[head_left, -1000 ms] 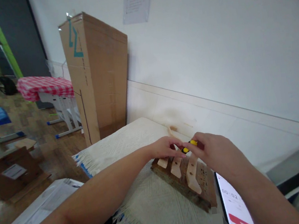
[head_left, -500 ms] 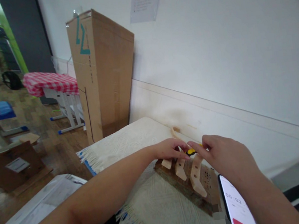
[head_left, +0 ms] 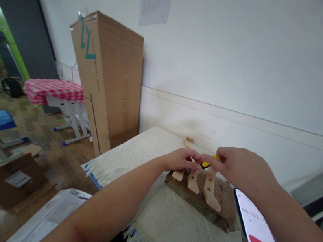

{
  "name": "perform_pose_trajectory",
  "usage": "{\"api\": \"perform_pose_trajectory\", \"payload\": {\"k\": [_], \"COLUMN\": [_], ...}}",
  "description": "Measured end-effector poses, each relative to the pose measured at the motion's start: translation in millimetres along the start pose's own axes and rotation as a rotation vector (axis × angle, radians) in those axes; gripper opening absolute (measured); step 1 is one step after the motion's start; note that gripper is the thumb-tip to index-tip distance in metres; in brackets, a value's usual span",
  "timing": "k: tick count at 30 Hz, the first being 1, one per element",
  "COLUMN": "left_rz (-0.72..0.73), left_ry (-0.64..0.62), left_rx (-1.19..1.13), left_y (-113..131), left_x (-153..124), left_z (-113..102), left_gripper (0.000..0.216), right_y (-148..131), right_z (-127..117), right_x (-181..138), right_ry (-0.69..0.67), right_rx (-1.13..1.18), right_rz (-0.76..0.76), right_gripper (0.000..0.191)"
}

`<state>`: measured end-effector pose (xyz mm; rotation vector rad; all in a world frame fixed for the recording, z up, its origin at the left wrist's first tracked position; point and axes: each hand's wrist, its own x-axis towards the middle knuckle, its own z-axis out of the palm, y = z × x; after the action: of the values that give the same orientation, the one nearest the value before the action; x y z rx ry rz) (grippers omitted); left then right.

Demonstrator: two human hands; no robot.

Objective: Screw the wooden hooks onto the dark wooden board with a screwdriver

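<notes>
Pinched a yellow piece above the wooden peg board.
Drew left hand and right hand closer than a second before; kept fingers of both clamped on it, half hidden, over the cloth-covered tabletop.

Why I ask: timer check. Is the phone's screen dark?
No, the phone shows a lit white screen with digits.

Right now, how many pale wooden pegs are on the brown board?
3: left peg under the left hand, middle peg, right peg below the right hand. Both hands meet at a yellow piece and may hide others.
</notes>
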<state>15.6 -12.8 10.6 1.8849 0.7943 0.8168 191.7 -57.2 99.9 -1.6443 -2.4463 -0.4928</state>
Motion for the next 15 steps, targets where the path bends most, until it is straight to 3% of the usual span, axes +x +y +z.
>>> {"api": "perform_pose_trajectory", "payload": {"k": [5, 12, 15], "left_rz": [-0.001, 0.079, 0.142], "left_ry": [-0.002, -0.067, -0.062], "left_rx": [-0.053, -0.013, -0.024], "left_y": [-6.5, -4.1, -8.5], "left_x": [1.3, 2.0, 3.1], "left_z": [-0.2, 0.5, -0.4], "left_gripper": [0.032, 0.029, 0.027], "right_y": [6.0, 1.9, 4.6], "right_z": [-1.5, -5.9, -5.1], "right_x": [-4.4, -4.3, -7.9], "right_ry": [0.013, -0.029, 0.002], "right_rx": [0.172, -0.029, 0.018], "right_rz": [-0.218, -0.024, -0.056], "right_gripper": [0.030, 0.053, 0.045]}}
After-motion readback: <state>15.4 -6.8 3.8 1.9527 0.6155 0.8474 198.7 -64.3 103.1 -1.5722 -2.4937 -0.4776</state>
